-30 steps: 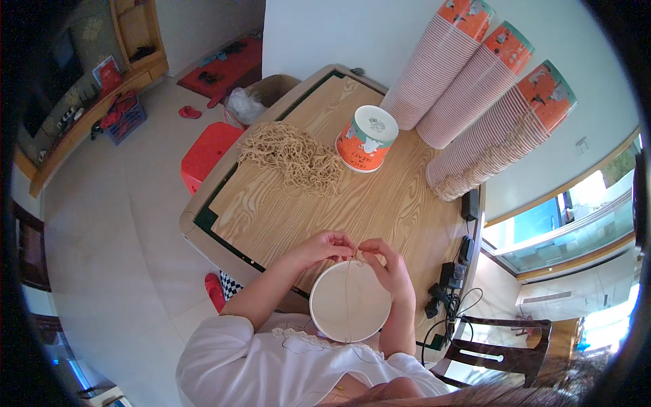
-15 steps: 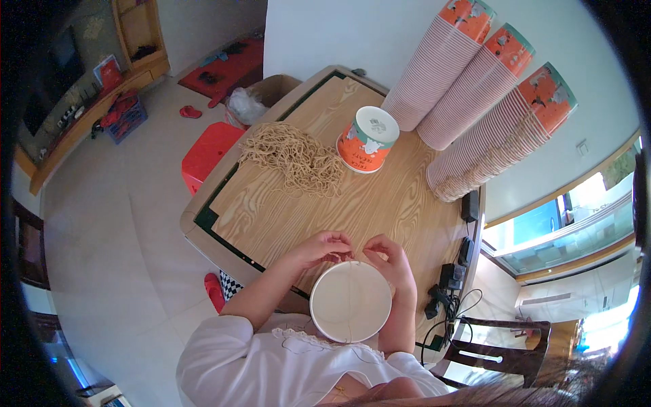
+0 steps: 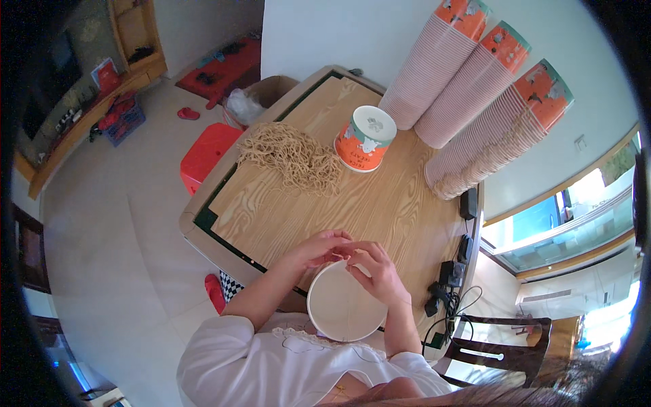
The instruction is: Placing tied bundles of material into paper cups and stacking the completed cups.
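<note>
A white-lined round paper bucket point(image 3: 346, 308) rests between my forearms at the near table edge, its open mouth facing up. At its far rim, my left hand point(image 3: 324, 248) has its fingers curled, the tips drawn together. My right hand point(image 3: 374, 271) reaches over the rim from the right, thumb and fingers bent in against the left fingertips. What they pinch is too small and hidden to make out. Beyond my hands lies a loose heap of tan cord point(image 3: 291, 157). Right of it, an orange and green paper bucket point(image 3: 364, 144) stands upside down.
Three tall leaning stacks of nested buckets point(image 3: 464, 91) stand by the wall; cords hang along the nearest stack point(image 3: 498, 132). Black power adapters point(image 3: 451, 274) and cables line the table's right edge, near a dark chair point(image 3: 502, 356). A red stool point(image 3: 207, 156) stands left of the wooden table point(image 3: 271, 224).
My right hand has moved left over the bucket's rim, and its fingers now meet those of my left hand. The left hand has hardly moved.
</note>
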A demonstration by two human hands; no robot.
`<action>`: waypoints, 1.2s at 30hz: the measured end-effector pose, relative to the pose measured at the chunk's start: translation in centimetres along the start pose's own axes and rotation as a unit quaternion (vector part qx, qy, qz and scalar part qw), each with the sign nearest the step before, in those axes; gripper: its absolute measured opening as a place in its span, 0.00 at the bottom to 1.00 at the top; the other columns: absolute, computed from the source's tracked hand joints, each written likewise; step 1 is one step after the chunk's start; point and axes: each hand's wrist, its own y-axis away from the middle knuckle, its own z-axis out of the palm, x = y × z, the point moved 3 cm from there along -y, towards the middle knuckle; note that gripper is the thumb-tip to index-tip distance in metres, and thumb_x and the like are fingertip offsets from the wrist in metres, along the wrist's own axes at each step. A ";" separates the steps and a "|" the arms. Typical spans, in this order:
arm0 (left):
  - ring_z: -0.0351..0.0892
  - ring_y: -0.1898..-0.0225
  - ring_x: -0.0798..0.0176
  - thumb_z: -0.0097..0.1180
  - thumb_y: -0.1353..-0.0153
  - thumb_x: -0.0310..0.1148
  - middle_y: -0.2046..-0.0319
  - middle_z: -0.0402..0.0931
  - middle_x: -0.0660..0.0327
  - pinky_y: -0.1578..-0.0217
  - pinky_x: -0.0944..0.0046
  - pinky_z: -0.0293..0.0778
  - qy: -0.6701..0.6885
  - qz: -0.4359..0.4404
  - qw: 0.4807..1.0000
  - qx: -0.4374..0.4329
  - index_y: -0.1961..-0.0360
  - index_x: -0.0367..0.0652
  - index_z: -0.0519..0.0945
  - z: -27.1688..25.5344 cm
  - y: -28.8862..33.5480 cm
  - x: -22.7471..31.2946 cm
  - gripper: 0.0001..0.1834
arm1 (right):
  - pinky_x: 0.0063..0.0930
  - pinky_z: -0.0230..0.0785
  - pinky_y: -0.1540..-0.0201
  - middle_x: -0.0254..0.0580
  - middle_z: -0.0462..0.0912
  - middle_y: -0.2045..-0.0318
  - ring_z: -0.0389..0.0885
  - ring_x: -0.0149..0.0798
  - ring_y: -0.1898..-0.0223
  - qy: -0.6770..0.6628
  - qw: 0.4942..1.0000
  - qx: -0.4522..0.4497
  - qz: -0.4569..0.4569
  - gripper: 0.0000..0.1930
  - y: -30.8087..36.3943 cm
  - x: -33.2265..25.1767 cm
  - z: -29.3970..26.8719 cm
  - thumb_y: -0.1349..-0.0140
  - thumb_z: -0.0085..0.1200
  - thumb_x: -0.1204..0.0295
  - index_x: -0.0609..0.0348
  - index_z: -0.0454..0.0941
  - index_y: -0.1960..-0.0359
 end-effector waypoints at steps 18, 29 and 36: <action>0.77 0.68 0.69 0.55 0.44 0.34 0.70 0.78 0.60 0.65 0.70 0.72 -0.090 0.032 0.995 0.010 0.62 0.42 0.71 2.0 0.6 0.1 0.11 | 0.27 0.69 0.66 0.43 0.78 0.71 0.79 0.40 0.67 -0.061 0.979 0.120 0.153 0.05 1.5 3.0 0.2 0.49 0.53 0.81 0.64 0.74 0.68; 0.74 0.67 0.71 0.60 0.51 0.26 0.69 0.75 0.63 0.66 0.73 0.72 -0.147 0.049 0.988 0.007 0.61 0.39 0.71 3.0 1.0 0.6 0.15 | 0.30 0.71 0.66 0.46 0.78 0.71 0.79 0.44 0.68 -0.091 0.972 0.119 0.183 0.06 1.6 3.3 0.4 0.47 0.55 0.75 0.62 0.74 0.68; 0.74 0.68 0.72 0.59 0.49 0.26 0.69 0.75 0.64 0.67 0.74 0.72 -0.177 0.062 0.982 0.008 0.64 0.38 0.75 3.2 0.6 0.5 0.11 | 0.29 0.71 0.67 0.45 0.77 0.71 0.78 0.41 0.67 -0.118 0.966 0.115 0.197 0.06 1.2 2.9 0.0 0.46 0.54 0.76 0.63 0.75 0.67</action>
